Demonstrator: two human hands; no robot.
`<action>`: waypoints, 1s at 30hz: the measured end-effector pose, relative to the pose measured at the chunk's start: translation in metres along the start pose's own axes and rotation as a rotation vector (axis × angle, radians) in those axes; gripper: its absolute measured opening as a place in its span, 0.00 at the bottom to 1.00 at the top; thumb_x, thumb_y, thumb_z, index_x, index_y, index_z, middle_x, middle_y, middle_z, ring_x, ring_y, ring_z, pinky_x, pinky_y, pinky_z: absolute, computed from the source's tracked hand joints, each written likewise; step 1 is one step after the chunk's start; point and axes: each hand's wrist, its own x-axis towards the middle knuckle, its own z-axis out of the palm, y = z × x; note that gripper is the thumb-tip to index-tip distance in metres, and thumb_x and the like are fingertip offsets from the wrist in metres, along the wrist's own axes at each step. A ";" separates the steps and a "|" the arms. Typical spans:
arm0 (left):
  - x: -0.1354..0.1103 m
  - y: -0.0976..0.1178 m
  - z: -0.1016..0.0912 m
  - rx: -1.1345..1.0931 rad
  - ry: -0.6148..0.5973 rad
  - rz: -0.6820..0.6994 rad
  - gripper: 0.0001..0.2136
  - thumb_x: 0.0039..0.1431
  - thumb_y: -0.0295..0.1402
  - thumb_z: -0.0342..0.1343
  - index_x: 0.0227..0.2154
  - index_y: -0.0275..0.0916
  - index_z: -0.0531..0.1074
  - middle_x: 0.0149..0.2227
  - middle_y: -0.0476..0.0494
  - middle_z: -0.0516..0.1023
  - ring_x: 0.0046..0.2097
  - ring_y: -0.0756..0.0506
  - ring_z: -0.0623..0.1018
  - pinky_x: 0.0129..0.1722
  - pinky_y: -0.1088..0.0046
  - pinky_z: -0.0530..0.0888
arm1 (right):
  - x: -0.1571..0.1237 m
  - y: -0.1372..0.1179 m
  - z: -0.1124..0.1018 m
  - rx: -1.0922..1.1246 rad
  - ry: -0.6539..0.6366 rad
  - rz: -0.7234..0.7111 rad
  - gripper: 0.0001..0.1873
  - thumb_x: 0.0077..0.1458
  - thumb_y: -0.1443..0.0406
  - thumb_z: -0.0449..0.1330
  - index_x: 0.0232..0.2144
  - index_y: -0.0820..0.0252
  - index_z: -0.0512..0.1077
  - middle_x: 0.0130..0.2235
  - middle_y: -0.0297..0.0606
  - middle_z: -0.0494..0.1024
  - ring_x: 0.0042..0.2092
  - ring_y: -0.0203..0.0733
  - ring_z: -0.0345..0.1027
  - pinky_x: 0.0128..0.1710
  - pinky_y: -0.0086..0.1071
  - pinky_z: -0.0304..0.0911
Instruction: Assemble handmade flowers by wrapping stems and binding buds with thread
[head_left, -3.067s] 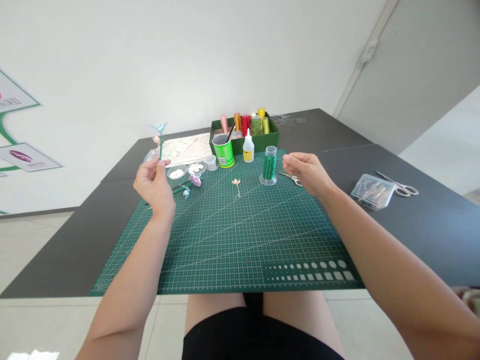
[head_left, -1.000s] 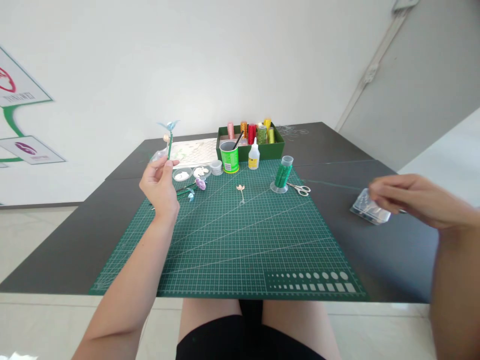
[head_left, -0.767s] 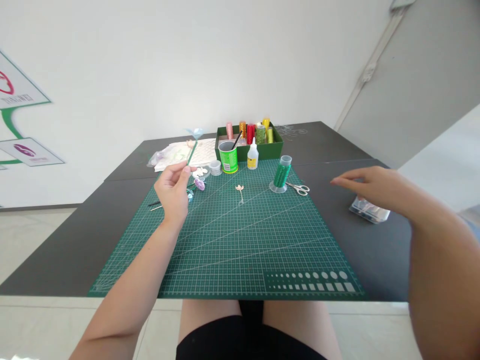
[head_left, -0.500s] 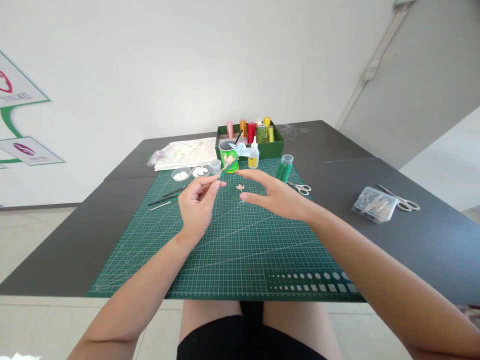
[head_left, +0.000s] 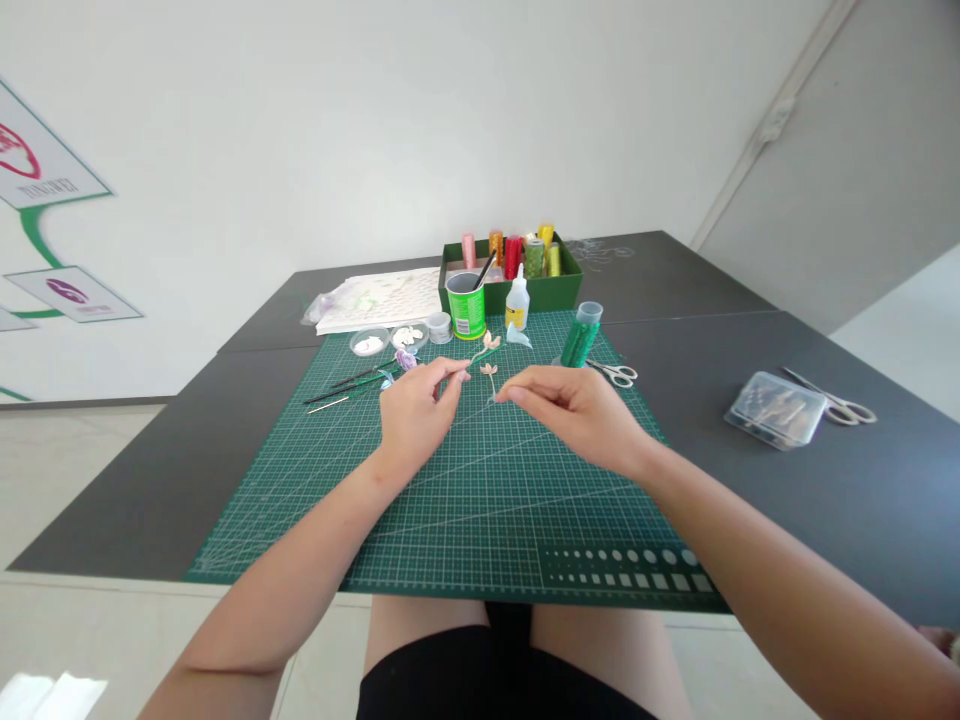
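Note:
My left hand (head_left: 420,408) is closed in a pinch on a flower spray whose stem points up and to the right. The spray bears a peach flower (head_left: 491,341) and a green leaf; a pale blue petal piece (head_left: 517,337) shows at its far end, though whether it is joined is unclear. A small peach flower (head_left: 489,370) with a thin stem lies on the green cutting mat (head_left: 480,500). My right hand (head_left: 577,405) has thumb and fingers pressed together at the lower end of this stem. A green thread spool (head_left: 580,340) stands beyond that hand.
Behind are a green can (head_left: 468,310), a glue bottle (head_left: 517,303) and a green box (head_left: 551,293) of thread spools. Dishes of white pieces (head_left: 409,338), purple flowers (head_left: 406,359) and dark sticks lie left. Scissors (head_left: 621,374) and a clear case (head_left: 776,410) lie right.
My left hand has lowered the flower spray toward the mat, uncovering the can's front. My right hand's spread fingers have closed into a pinch at the small flower's stem.

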 end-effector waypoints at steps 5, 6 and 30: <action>-0.005 0.006 0.003 0.048 -0.265 0.229 0.08 0.66 0.33 0.57 0.39 0.46 0.82 0.28 0.51 0.82 0.29 0.50 0.77 0.29 0.74 0.66 | 0.005 0.019 -0.043 0.466 -0.040 0.068 0.13 0.60 0.58 0.63 0.37 0.64 0.81 0.16 0.22 0.50 0.19 0.28 0.37 0.19 0.30 0.34; -0.007 0.007 0.003 0.014 -0.287 0.280 0.08 0.67 0.33 0.56 0.39 0.45 0.82 0.29 0.51 0.82 0.29 0.50 0.78 0.29 0.74 0.68 | 0.006 0.025 -0.049 0.545 -0.028 0.078 0.13 0.60 0.59 0.64 0.38 0.63 0.81 0.17 0.21 0.48 0.19 0.28 0.35 0.19 0.30 0.34; -0.003 -0.002 0.006 -0.279 0.199 -0.025 0.10 0.64 0.33 0.59 0.47 0.40 0.78 0.34 0.47 0.85 0.24 0.52 0.72 0.30 0.74 0.71 | 0.010 0.062 -0.025 0.070 -0.584 0.207 0.22 0.67 0.59 0.53 0.55 0.62 0.77 0.22 0.26 0.56 0.24 0.32 0.48 0.25 0.28 0.47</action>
